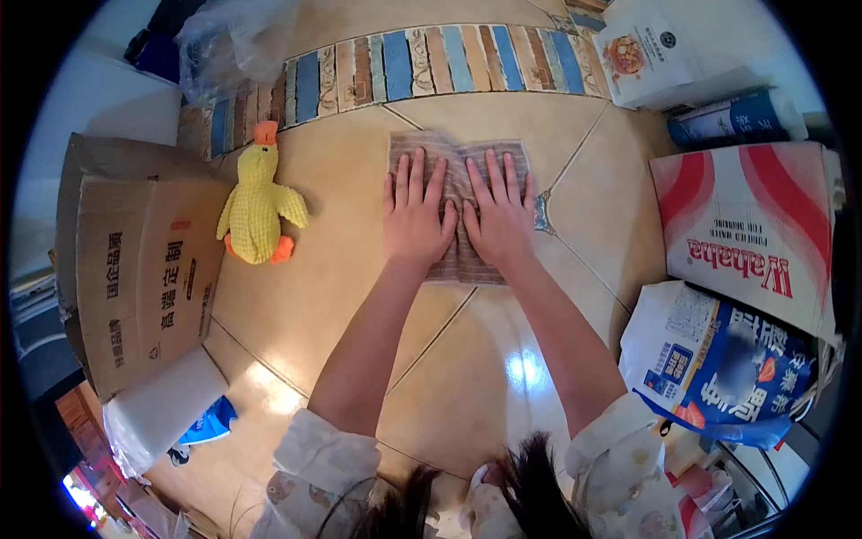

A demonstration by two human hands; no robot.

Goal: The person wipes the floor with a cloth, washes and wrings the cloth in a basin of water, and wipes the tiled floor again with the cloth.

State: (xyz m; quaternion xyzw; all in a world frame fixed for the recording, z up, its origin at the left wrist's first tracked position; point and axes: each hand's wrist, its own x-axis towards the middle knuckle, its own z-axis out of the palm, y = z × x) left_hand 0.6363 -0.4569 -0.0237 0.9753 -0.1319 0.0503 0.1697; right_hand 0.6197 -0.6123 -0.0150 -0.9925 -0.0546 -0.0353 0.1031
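"Where are the hands?"

"Both are on the cloth [456, 180]. The left hand [416, 220] is on its left part and the right hand [499, 220] is on its right part."

"Are they squeezing it?"

"No, they lie flat, palms down. The fingers are straight and a little bit spread, and they are not curled around anything. The two thumbs are near each other in the middle."

"And where is the cloth?"

"On the tan tile floor [359, 296], right in front of the person. It has stripes, and there is a wrinkle up near the top, between the hands."

"What is that yellow thing?"

"A toy duck [256, 216]! It has an orange beak and orange feet. It is on the floor to the left of the cloth, near a big brown cardboard box [148, 269]."

"What is on the other side?"

"A white and red box [745, 216] that says Wahaha. The word looks upside down from here. Just beside it is a blue and white bag [687, 364]."

"And up at the far end?"

"A band of colored strips [398, 65] goes across the floor. A see-through plastic bag [233, 45] is by its left end."
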